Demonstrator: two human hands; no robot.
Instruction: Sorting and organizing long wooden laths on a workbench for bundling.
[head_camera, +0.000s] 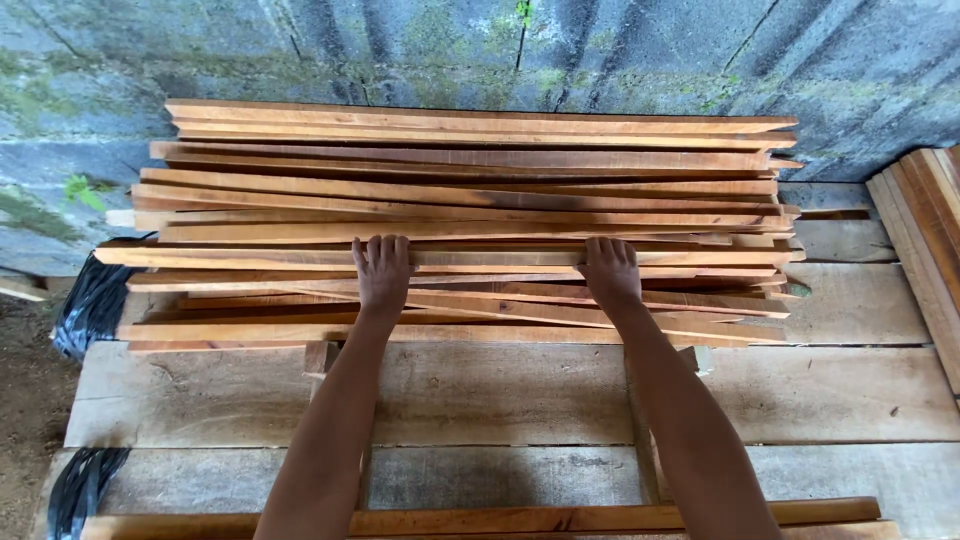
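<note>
Both hands (383, 268) (611, 270) palm-down on slat pile (470, 190).

I see a counter (480, 395) of wide grey planks; on it, a stack of reddish wood slats (460, 215); another slat (480, 520) along its near edge.

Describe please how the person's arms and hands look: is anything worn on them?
Both arms are bare up to the frame edge: no sleeves show. The left hand and right hand wear no gloves, and no rings, watch or bracelets are visible. The fingernails look short.
</note>
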